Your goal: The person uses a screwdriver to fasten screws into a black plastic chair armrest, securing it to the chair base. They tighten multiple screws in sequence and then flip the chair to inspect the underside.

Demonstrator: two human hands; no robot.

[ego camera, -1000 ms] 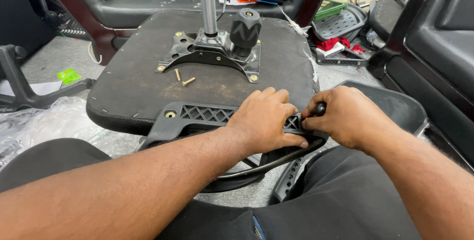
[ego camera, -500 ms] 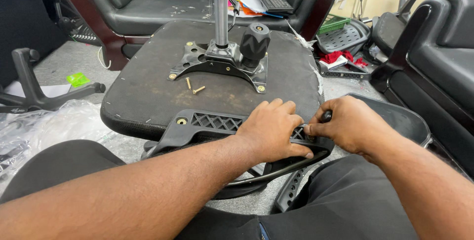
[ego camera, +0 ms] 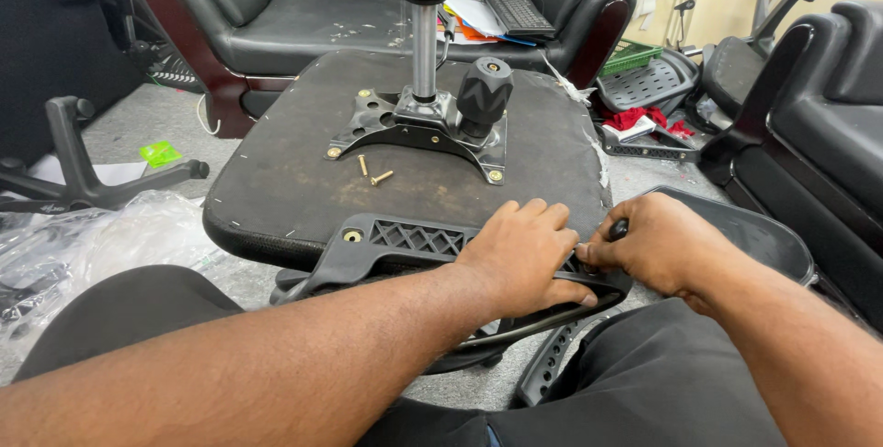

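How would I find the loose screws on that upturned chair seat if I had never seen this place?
Start at the upturned black chair seat in the middle, with its metal mounting plate and chrome column. Just in front of the plate's near left edge lie two loose screws, close together. They are brass-coloured and lie flat, unlike the screws already seated in the plate's corners.

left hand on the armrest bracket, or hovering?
Touching. The head view shows the left hand pressed flat on the black armrest bracket, fingers curled over its right end with no gap. The right hand works beside it.
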